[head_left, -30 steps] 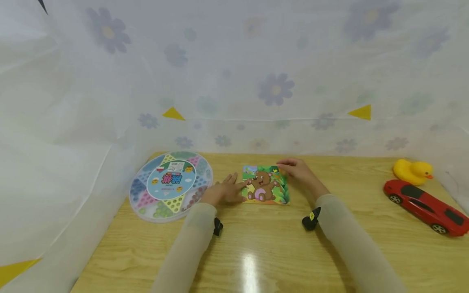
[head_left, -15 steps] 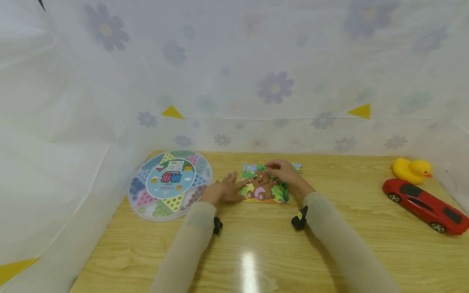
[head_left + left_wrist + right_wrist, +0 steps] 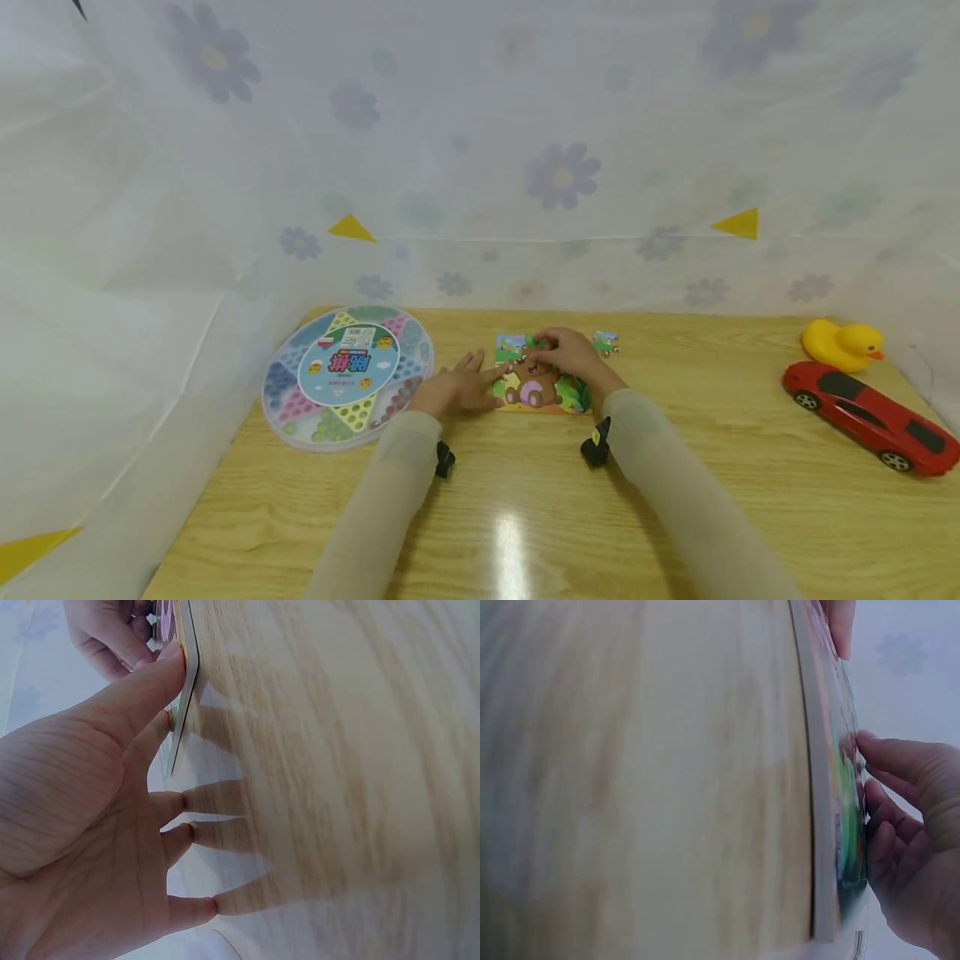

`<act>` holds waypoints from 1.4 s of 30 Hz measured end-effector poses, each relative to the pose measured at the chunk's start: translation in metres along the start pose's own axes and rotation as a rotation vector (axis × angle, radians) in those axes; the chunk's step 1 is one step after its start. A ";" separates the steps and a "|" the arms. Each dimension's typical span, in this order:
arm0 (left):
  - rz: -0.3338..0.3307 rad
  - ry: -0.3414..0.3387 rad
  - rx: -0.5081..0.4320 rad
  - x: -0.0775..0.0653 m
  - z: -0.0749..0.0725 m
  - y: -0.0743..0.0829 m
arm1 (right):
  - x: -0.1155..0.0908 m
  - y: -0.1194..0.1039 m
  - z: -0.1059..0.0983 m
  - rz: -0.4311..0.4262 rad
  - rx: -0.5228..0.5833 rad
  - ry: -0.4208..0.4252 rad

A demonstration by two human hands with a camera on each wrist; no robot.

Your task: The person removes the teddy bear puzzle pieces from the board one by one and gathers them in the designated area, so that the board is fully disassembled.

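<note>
A bear jigsaw puzzle lies on the table between my hands. My left hand rests at its left side with fingers spread; in the left wrist view, the thumb touches the puzzle's edge. My right hand is over the upper right part, fingers bent, thumb and fingertips down at the bear's head. In the right wrist view, the right thumb and fingers meet the puzzle's surface; I cannot tell whether they pinch a piece. One loose puzzle piece lies just right of the puzzle, beyond the right hand.
A round Chinese checkers set lies left of the left hand. A yellow rubber duck and a red toy car stand at the table's right side. A white flowered sheet hangs behind the wooden table.
My right hand has moved left from the puzzle's top right corner onto the bear's head. The loose piece has come into view behind it. My left hand stays in place.
</note>
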State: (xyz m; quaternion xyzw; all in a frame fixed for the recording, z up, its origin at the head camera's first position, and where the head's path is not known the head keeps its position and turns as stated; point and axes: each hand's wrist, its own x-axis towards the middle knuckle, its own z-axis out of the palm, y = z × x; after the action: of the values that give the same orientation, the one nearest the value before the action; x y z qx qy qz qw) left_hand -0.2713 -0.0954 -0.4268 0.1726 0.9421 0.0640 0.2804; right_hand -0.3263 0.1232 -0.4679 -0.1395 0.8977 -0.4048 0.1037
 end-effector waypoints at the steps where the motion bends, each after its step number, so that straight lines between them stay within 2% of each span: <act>1: 0.002 0.000 0.001 0.000 0.000 0.000 | 0.001 0.000 0.000 -0.005 -0.020 0.005; 6: -0.002 -0.002 0.009 0.000 -0.002 -0.001 | 0.005 0.000 -0.002 -0.042 -0.085 0.006; 16: -0.001 -0.018 0.015 0.003 0.000 -0.002 | 0.008 0.000 -0.010 -0.109 -0.110 -0.091; 24: 0.000 -0.015 0.017 0.003 0.000 -0.002 | 0.011 0.003 -0.012 -0.129 -0.143 -0.121; 28: -0.004 -0.013 0.015 0.002 0.000 -0.001 | 0.011 0.000 -0.012 -0.116 -0.144 -0.152; 34: -0.005 -0.013 0.010 0.001 0.001 -0.002 | 0.012 -0.008 -0.012 -0.022 -0.106 -0.215; 42: -0.003 -0.012 0.015 0.003 0.000 -0.001 | 0.011 -0.009 -0.012 0.056 -0.020 -0.210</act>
State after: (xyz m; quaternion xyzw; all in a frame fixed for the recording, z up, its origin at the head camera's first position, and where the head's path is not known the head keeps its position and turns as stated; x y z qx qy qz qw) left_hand -0.2736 -0.0952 -0.4281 0.1738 0.9411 0.0554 0.2849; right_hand -0.3390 0.1216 -0.4540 -0.1573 0.8895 -0.3757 0.2071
